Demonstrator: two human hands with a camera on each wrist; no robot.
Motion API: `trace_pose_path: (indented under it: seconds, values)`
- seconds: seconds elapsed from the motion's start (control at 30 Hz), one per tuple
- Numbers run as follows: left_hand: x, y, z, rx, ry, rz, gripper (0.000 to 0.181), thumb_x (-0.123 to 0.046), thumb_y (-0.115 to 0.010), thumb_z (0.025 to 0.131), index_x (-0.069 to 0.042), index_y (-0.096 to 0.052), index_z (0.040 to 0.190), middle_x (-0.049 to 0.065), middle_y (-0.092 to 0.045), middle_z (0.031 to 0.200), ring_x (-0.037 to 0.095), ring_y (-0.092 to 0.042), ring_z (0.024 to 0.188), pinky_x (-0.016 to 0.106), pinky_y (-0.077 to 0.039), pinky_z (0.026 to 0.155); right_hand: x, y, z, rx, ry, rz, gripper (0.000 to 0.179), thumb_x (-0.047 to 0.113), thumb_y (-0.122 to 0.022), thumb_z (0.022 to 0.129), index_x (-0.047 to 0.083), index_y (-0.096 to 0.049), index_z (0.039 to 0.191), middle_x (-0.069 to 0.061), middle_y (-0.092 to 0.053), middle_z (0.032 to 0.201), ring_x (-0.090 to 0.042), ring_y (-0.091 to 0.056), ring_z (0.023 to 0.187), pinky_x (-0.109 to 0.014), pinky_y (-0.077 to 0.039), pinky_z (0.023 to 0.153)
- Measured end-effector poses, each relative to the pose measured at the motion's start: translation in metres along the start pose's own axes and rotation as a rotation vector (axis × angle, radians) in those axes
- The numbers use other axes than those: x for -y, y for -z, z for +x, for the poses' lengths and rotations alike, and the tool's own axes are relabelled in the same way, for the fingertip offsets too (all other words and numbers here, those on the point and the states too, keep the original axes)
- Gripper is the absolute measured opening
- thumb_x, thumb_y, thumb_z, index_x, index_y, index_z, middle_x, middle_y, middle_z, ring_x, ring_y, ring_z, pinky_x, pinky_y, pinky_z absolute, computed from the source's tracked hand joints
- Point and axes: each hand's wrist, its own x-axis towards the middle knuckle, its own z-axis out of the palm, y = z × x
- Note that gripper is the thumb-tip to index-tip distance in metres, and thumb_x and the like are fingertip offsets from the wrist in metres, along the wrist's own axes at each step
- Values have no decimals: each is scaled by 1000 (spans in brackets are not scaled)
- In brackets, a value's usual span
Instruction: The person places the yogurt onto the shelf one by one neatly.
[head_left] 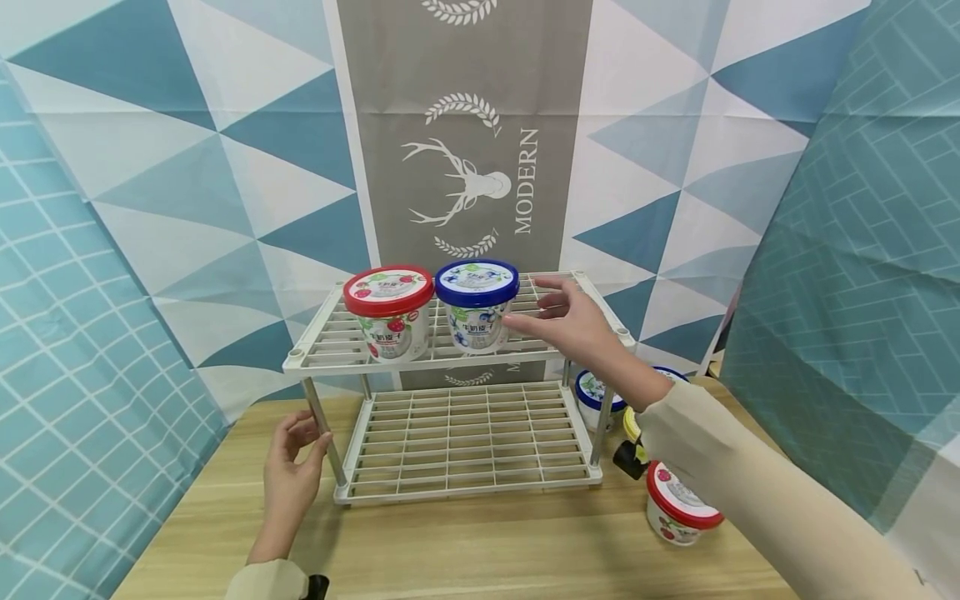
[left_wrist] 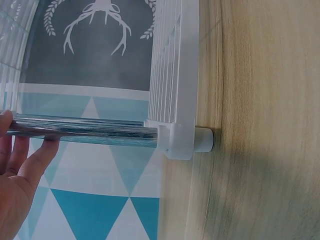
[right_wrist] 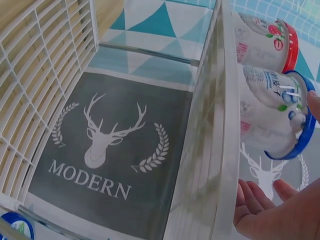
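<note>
A tub with a red lid [head_left: 388,312] and a tub with a blue lid [head_left: 477,307] stand side by side on the top shelf of a white two-tier rack [head_left: 465,483]. My right hand [head_left: 573,325] is at the right of the blue-lidded tub, fingers spread apart, the thumb tip right at its side. In the right wrist view, a fingertip overlaps the blue lid [right_wrist: 305,135]. Low on the left, my left hand [head_left: 292,467] holds the rack's front left leg [left_wrist: 90,131] between thumb and fingers.
Beside the rack on the right, another red-lidded tub [head_left: 678,508], a blue-lidded tub [head_left: 596,396] and a yellow-lidded tub [head_left: 632,423] are on the wooden table [head_left: 465,550], partly hidden by my right arm. Patterned cloth [head_left: 465,167] hangs behind the rack.
</note>
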Motion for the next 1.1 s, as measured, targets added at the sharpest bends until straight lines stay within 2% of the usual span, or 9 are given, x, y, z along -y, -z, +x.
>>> trace_pose_path:
  seconds: [0.2, 0.6, 0.93, 1.1]
  values:
    - [0, 0, 0, -3, 5, -13, 40, 9, -63, 83, 1, -50, 120, -18, -54, 92, -8, -54, 82, 3, -47, 65, -6, 14, -7, -18, -22, -30, 84, 57, -70, 74, 21, -35, 141, -9, -49, 133, -26, -47, 124, -48, -46, 97]
    - [1, -1, 0, -13, -8, -14, 41, 11, -63, 82, 2, -50, 119, -19, -54, 92, -9, -55, 82, 3, -47, 66, -23, 43, -26, -46, -12, -102, 79, 55, -65, 81, 17, -32, 142, -15, -44, 137, -32, -45, 126, -53, -43, 99]
    - [1, -1, 1, -15, -24, -26, 41, 11, -63, 81, 3, -50, 119, -19, -54, 91, -8, -55, 81, 2, -47, 65, -33, 55, -39, -81, 12, -123, 73, 50, -63, 84, 16, -34, 141, -16, -47, 133, -32, -47, 122, -53, -44, 98]
    - [4, -2, 3, -19, -35, -25, 41, 14, -63, 80, 4, -50, 118, -20, -54, 91, -9, -55, 81, 2, -47, 65, -38, 62, -44, -85, 16, -118, 72, 47, -62, 86, 15, -32, 143, -17, -46, 134, -33, -45, 124, -56, -40, 100]
